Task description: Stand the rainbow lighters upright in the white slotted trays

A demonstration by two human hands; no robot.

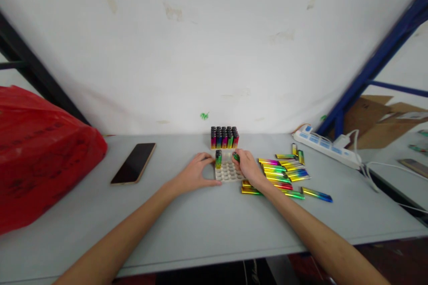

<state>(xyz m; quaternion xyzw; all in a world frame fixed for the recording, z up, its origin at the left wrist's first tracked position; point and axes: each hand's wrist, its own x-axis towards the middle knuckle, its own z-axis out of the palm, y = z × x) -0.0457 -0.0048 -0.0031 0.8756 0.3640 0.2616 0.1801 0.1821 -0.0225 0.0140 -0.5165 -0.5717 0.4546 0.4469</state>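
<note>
A white tray with round holes point(228, 174) lies on the table. One shiny lighter point(218, 160) stands upright in its back left corner. My left hand point(195, 174) is at the tray's left edge, thumb and fingers apart around that corner. Over the tray's back right part, my right hand point(248, 165) pinches a green lighter point(236, 156), whose lower end I cannot see. Many loose lighters point(276, 169) in gold, green, blue and red lie to the right, some partly behind my right hand and forearm. Behind the tray stands a block of upright lighters point(224, 138) in rows.
A dark phone point(133, 163) and a red plastic bag point(43, 156) are on the left. At the back right lies a white power strip point(327, 146) with cables, near a blue metal post point(377, 60) and a cardboard box point(371, 120). A white wall point(214, 53) rises behind the table.
</note>
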